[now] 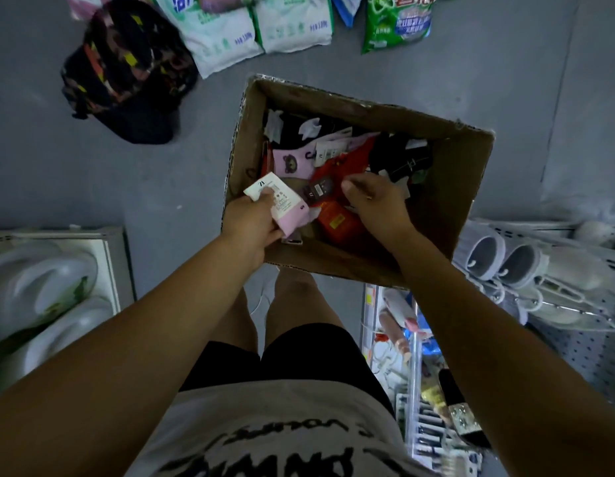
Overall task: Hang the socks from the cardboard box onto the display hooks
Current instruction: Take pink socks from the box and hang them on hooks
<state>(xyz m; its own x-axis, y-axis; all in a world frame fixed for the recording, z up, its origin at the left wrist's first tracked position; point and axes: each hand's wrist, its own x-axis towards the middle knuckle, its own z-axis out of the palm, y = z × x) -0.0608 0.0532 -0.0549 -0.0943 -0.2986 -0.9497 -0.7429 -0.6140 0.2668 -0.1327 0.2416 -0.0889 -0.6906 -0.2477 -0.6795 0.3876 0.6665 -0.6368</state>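
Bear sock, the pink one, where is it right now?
Head view: the bear sock lies in the box, toward its left wall, between black socks beyond it and red socks to its right, just past the left hand.

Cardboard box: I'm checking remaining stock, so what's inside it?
A loose pile of tagged socks: pink bear socks, red socks, black socks. The left hand grips a pink pair; the right hand covers part of the pile. Lower layers are hidden.
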